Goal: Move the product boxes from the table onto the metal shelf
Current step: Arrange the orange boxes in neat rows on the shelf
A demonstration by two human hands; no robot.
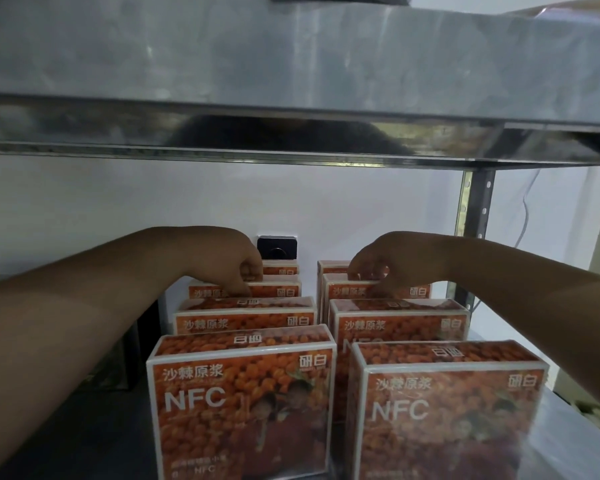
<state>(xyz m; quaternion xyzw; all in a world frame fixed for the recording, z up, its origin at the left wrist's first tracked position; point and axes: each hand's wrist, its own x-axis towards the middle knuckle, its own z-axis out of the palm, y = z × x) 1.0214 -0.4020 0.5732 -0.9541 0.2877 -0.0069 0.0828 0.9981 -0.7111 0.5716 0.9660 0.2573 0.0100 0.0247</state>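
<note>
Far along the grey metal shelf [66, 445], each grip pinches a top edge: left hand [244, 268] on the left-row orange printed box [284, 291], right hand [374, 268] on its right-row twin [347, 292].

Orange NFC boxes [239, 403] stand upright in two rows of four on the metal shelf [84, 445]. The left hand [243, 268] pinches the top edge of the third left box [284, 291]. The right hand [378, 265] grips the top of the third right box [413, 291]. A black wall socket [277, 249] sits behind them.
</note>
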